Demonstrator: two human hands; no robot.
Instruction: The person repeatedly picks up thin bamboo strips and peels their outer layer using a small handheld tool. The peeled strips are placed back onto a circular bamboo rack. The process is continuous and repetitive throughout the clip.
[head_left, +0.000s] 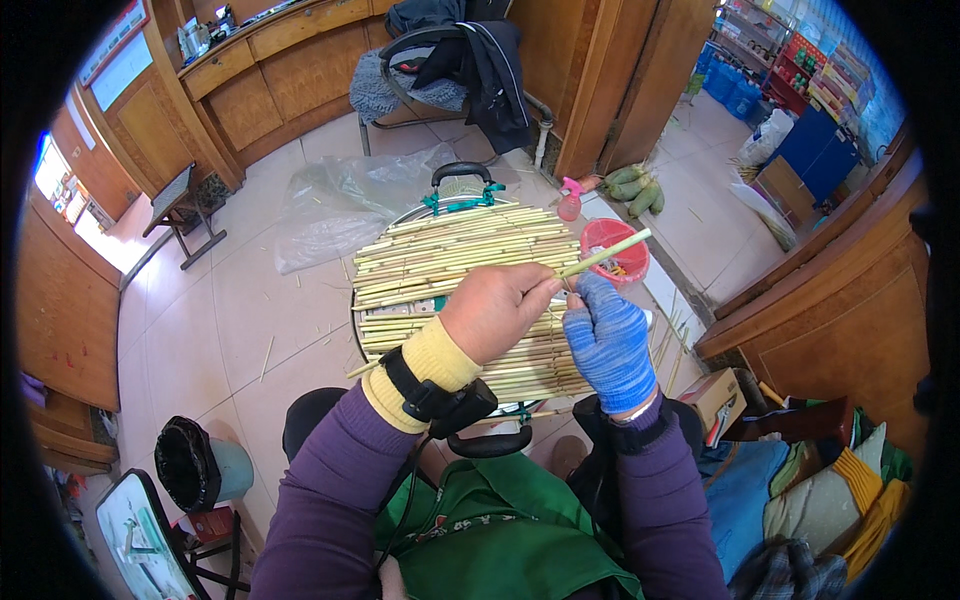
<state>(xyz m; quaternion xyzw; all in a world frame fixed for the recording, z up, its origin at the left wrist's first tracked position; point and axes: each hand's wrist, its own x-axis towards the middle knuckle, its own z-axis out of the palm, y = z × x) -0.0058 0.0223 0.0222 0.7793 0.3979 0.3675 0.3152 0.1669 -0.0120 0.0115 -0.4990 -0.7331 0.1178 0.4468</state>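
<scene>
My left hand (499, 307), bare, pinches a pale green plant stalk (607, 251) between thumb and fingers; the stalk points up to the right. Beside it, my right hand (611, 341) wears a blue knitted glove with the thumb tip showing. Its fingers are closed near the stalk's lower end, on what looks like a thin strand, too fine to be sure. Below both hands lie rows of cut stalks (450, 244), side by side and joined by thin cross ties, on a round rack with black handles (461, 171). A gap between rows shows the surface beneath.
A pink spray bottle (570, 199) and a red plastic basket (636, 259) stand right of the rack. Clear plastic sheeting (330, 202) lies on the floor behind it. A lined bin (232, 472) is at left, a cardboard box (709, 397) at right, a chair (409, 97) beyond.
</scene>
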